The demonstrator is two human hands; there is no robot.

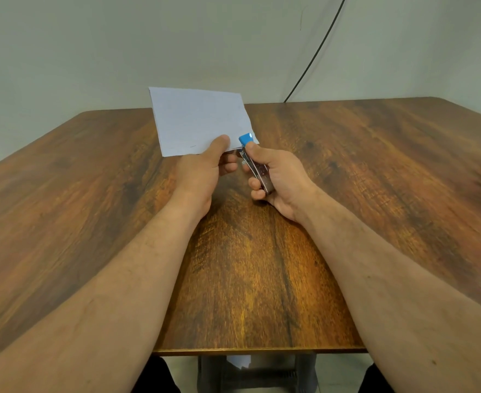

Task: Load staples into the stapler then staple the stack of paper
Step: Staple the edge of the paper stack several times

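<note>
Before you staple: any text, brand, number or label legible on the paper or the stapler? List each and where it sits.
No text can be read.
White stack of paper, pinched by the left hand: faint lines and a small dark mark near its lower edge, too blurred to read.
Blue-tipped metal stapler, gripped by the right hand: embossed marks, too small to read.

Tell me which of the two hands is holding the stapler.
The right hand grips the blue-tipped stapler at the paper's corner; the left hand only pinches the paper.
</note>
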